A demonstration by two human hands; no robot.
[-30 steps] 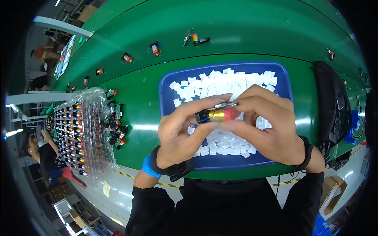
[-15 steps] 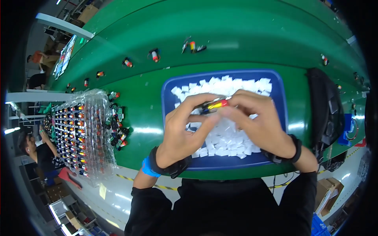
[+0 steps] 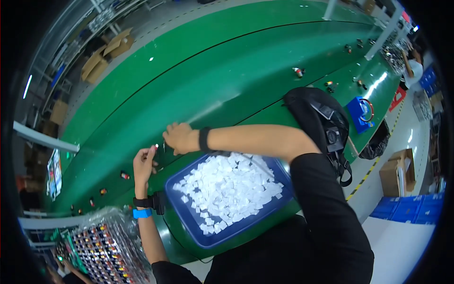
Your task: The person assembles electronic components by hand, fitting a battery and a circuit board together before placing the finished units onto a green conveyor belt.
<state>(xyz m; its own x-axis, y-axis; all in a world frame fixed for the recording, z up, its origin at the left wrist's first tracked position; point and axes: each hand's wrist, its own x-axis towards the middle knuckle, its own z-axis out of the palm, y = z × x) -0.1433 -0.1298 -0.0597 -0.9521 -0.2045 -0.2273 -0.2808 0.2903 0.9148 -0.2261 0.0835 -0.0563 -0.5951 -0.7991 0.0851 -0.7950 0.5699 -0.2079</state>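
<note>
Over the green conveyor, left of the tray, my left hand [image 3: 143, 166] is closed in a pinch on a small red-ended part [image 3: 156, 146], mostly hidden by the fingers. Just beside it my right hand [image 3: 179, 138] reaches across with its fingers curled down to the belt. Something small and silvery shows at its fingertips, too small to name. Below the hands stands a blue tray [image 3: 189, 232] heaped with small white square pieces [image 3: 231, 189]. One red-and-black cylindrical part [image 3: 125, 175] lies on the belt left of my left hand.
Bubble-wrapped rows of similar parts [image 3: 106, 248] stand at lower left. A black backpack [image 3: 307, 106] lies right of the tray, with a blue holder [image 3: 360, 113] beyond it. More parts [image 3: 298, 72] dot the conveyor. A person [image 3: 414, 68] works at far right.
My view has swung right. Both hands have gone from above the tray to the belt at its left. The red, yellow and black part held between them no longer shows whole.
</note>
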